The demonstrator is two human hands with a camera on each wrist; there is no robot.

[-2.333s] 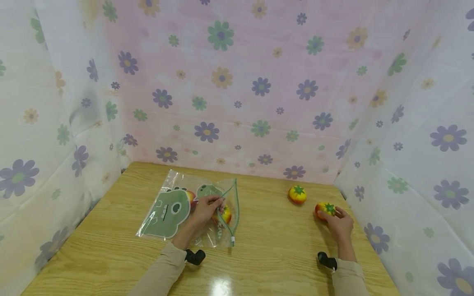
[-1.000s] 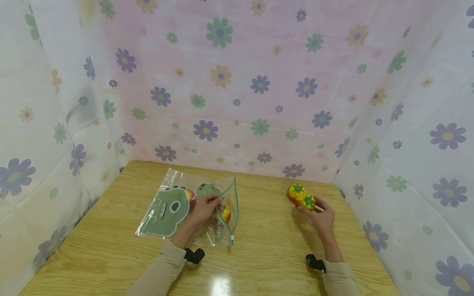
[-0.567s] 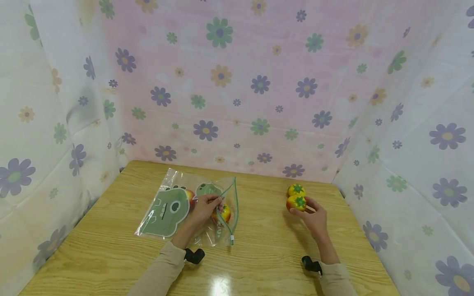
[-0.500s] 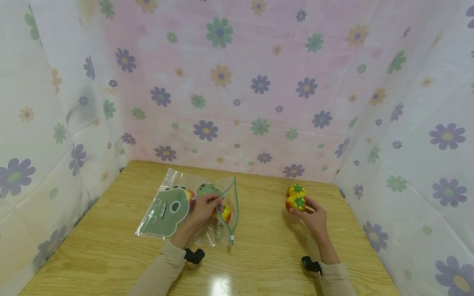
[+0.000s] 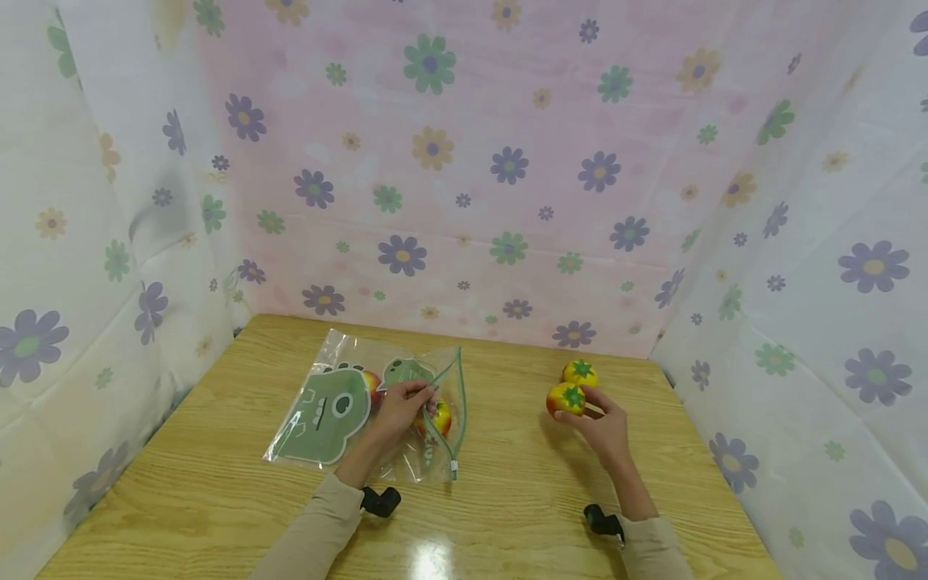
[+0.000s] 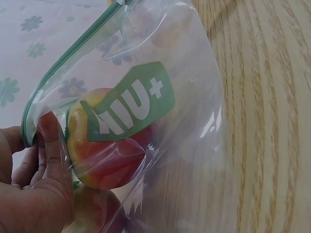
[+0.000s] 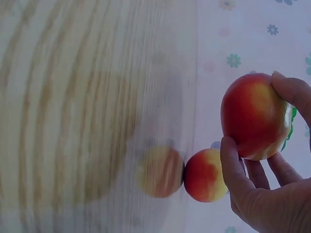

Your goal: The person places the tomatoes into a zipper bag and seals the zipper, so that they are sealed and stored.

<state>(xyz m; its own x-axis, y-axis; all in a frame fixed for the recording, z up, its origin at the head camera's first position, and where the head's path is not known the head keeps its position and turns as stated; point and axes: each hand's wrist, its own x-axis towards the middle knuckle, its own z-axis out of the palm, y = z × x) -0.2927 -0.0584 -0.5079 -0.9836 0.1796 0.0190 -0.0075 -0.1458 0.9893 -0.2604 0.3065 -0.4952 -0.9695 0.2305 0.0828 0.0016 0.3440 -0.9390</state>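
A red-yellow fruit (image 5: 561, 403) is held aloft, right of a clear, unsealed bag (image 5: 326, 423) containing similar fruit (image 6: 109, 165).

zip bag (image 6: 204, 141): clear thin plastic, v. glossy, crinkled; zip strip (image 6: 87, 34): smooth plastic. persimmon-like toy fruit (image 7: 253, 116): smooth skin w/ soft sheen, plastic or foam, can't tell which. tabletop (image 5: 507, 507): wood-grain, smooth, shiny. backdrop (image 5: 474, 133): matt fabric, lightly creased. sleeve (image 5: 308, 524): matt cloth. wrist cam (image 5: 381, 502): plastic-looking, mostly matt.
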